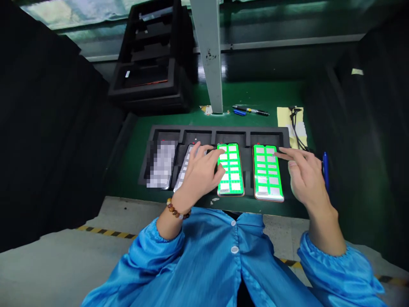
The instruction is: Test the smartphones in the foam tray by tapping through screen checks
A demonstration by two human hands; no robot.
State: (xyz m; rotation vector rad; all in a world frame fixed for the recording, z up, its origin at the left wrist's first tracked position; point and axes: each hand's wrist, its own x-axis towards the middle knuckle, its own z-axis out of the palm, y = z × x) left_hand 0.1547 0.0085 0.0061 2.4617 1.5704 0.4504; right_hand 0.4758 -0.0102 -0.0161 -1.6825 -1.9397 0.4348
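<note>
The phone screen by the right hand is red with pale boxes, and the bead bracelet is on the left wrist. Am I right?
Not quite: the head view shows the phone screen by the right hand is green with pale boxes, not red. The bead bracelet is on the left wrist, as you said.

No word, number or brand name can be read. A small pale label-like strip [225,190] sits at the foot of the orange-edged smartphone with a green-and-white gridded screen [234,168], and a similar pale strip [263,193] on the matching orange-edged smartphone to its right [270,172]; both perhaps carry print too fine to resolve. Yellow-and-black diagonally striped marking tape [107,232] crosses the grey floor [64,268].
</note>
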